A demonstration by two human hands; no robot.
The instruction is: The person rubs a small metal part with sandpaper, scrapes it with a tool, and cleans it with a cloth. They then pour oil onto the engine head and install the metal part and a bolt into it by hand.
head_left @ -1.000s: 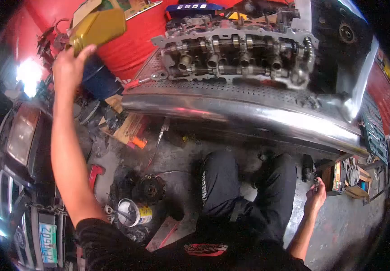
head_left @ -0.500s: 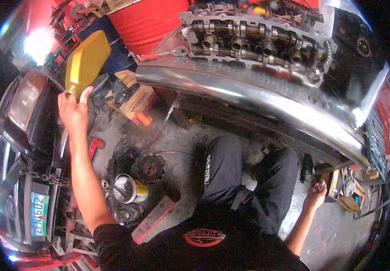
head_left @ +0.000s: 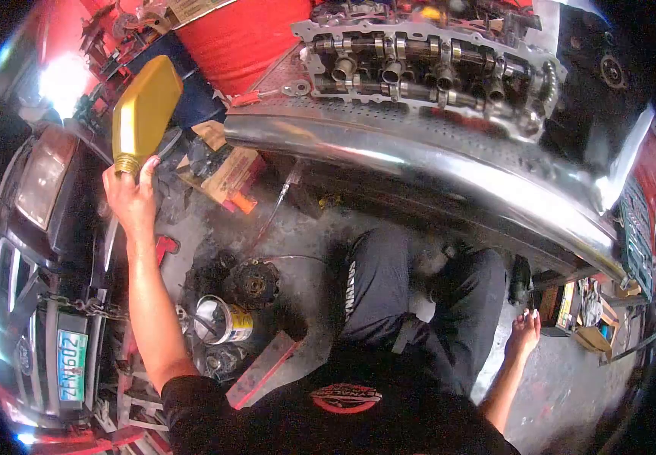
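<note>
My left hand (head_left: 130, 199) is closed on the threaded neck of a gold plastic oil bottle (head_left: 146, 110), whose body extends beyond my fingers towards the top of the view. No cap shows on the neck. Low on the right, my right hand (head_left: 525, 334) is held out beside my knee with its fingers curled. Whatever lies between those fingers, if anything, is too small to name. A cylinder head (head_left: 430, 76) with exposed camshafts rests on the bench in front of me, apart from both hands.
A shiny rounded metal edge (head_left: 388, 148) runs along the bench. A ratchet (head_left: 267, 95) lies left of the cylinder head. A car front (head_left: 47, 265) stands on the left. On the floor are a white bucket (head_left: 231, 324), a round dark part (head_left: 253, 282) and cardboard boxes (head_left: 233, 174).
My left hand and the bottle have shifted slightly down in view. My right hand has moved a little left and turned, its fingertips now pointing up. The camera view has shifted slightly.
</note>
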